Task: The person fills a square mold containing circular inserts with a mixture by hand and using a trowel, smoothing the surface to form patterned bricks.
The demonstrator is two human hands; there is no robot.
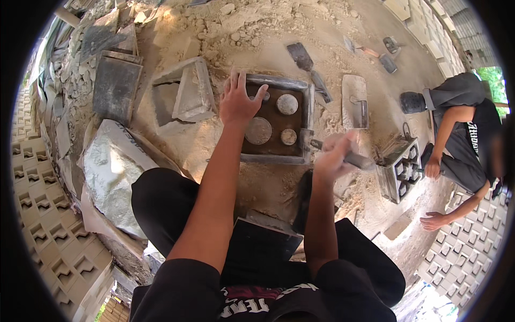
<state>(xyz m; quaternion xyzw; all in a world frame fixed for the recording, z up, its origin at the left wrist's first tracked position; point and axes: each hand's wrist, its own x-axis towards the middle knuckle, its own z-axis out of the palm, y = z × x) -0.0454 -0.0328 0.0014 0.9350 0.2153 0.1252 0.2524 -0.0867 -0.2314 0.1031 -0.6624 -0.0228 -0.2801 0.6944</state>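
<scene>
A rectangular frame [274, 159] filled with dark, packed sand lies on the ground in front of me. Several round pieces sit in that sand, among them a large disc [258, 131] and a pale domed one [287, 104]. My left hand [240, 102] is over the frame's far left corner, its fingers spread and gripping nothing. Just right of the frame, my right hand [333, 158] is closed around a handled tool [360, 161]. Motion blurs that hand, and the tool's exact kind cannot be made out. A small dark end of it points toward the frame.
At right, another person [472, 129] works beside a second frame [387, 182] holding pale pieces. Trowels [300, 57] and a long pale block [354, 102] lie beyond. Left are a broken box [201, 91], dark boards [113, 88] and a sack of pale powder [110, 172].
</scene>
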